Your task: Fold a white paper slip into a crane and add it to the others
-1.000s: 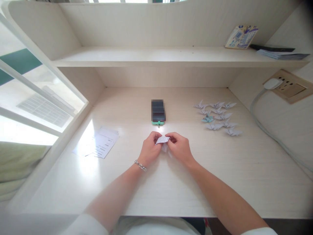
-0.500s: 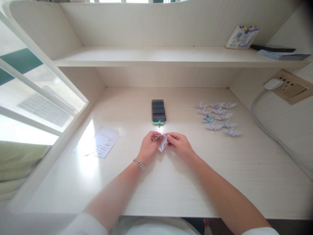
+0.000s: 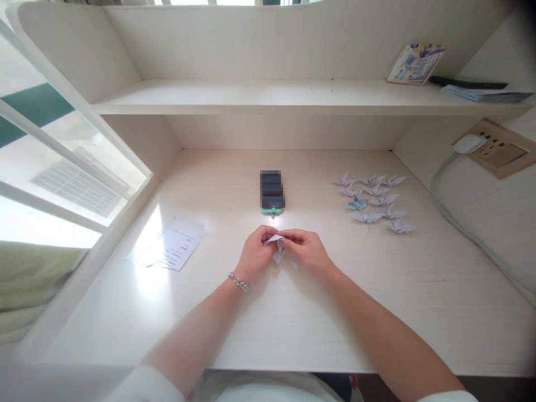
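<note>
Between my two hands is a small folded piece of white paper (image 3: 278, 255), its pointed end hanging down toward me. My left hand (image 3: 256, 252) pinches its left side, a chain bracelet (image 3: 238, 281) round the wrist. From the right, my right hand (image 3: 309, 249) grips the upper edge between thumb and fingers. Part of the paper is hidden by the fingers. Just beyond the hands lies a phone (image 3: 272, 190) with a blurred dark screen and a green lower edge. Several white folded paper cranes (image 3: 367, 216) stand to the right, with one light blue crane (image 3: 356, 204) among them.
Printed paper sheets (image 3: 182, 243) lie at the left of the desk (image 3: 268, 329). A shelf (image 3: 234, 92) spans the back, holding a colourful packet (image 3: 416, 63) and a stack of papers (image 3: 481, 94). At right, a cable (image 3: 444, 204) runs from a plug (image 3: 469, 144) in the wall socket.
The fingers have shifted on the folded paper. My right hand's fingertips have moved left, closer to the left hand's, and the paper's upper part now tilts flatter.
</note>
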### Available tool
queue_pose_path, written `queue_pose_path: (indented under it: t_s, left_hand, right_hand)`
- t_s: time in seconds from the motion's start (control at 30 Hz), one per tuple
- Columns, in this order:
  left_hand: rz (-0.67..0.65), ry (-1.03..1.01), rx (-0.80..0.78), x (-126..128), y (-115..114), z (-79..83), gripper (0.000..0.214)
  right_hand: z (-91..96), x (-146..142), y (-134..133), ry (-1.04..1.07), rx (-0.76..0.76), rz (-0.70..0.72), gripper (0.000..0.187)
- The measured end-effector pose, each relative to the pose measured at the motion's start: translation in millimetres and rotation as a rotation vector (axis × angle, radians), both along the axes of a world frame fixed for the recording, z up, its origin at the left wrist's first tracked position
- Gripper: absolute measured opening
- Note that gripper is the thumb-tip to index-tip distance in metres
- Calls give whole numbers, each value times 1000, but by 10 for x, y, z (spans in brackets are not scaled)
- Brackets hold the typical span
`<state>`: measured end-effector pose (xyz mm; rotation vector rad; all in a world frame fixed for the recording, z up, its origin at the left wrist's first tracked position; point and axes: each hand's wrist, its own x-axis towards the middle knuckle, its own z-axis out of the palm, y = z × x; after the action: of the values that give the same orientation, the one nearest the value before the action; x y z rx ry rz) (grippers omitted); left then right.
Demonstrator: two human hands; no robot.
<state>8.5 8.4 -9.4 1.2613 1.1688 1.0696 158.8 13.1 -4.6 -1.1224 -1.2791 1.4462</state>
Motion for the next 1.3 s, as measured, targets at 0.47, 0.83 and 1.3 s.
queue_pose_path:
  t_s: [0.47, 0.83, 1.3]
  left_hand:
    - [-67, -1, -73, -6, 0, 59, 29]
    - [-77, 10, -106, 2, 8, 69, 27]
    - [-119, 125, -111, -8, 3, 77, 22]
  right_hand:
    - [49, 11, -32, -238, 116, -144, 19]
    - [61, 50, -29, -253, 105, -92, 19]
    - [92, 28, -55, -369, 328, -87, 16]
